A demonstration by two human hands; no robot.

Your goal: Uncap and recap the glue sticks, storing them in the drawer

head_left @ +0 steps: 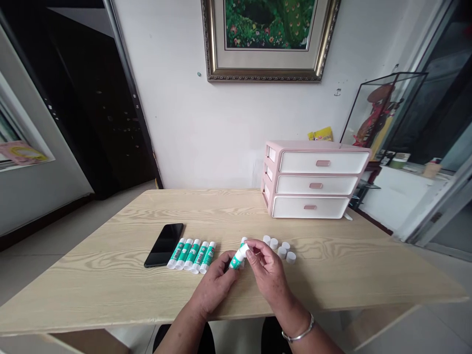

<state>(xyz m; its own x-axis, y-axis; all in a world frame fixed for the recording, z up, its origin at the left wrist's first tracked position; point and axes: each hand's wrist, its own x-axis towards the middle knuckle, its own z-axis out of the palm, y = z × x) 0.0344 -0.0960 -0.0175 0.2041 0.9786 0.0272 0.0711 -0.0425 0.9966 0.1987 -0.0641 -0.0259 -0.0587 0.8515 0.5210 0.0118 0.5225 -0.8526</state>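
Note:
My left hand (218, 281) is closed round the lower body of a green and white glue stick (236, 260), tilted up to the right above the table. The fingertips of my right hand (268, 269) pinch the white cap (246, 250) at its upper end; I cannot tell whether the cap is seated or loose. Partly hidden behind my hands is another glue stick (243, 240). To the left, several glue sticks (192, 254) lie side by side in a row. Several loose white caps (282, 252) stand to the right of my right hand.
A black phone (164, 245) lies left of the row on the wooden table (121, 290). At the back right stands a pink and white drawer unit (313, 186) with a yellow packet (320, 133) behind its top. The table's front edge runs beneath my forearms.

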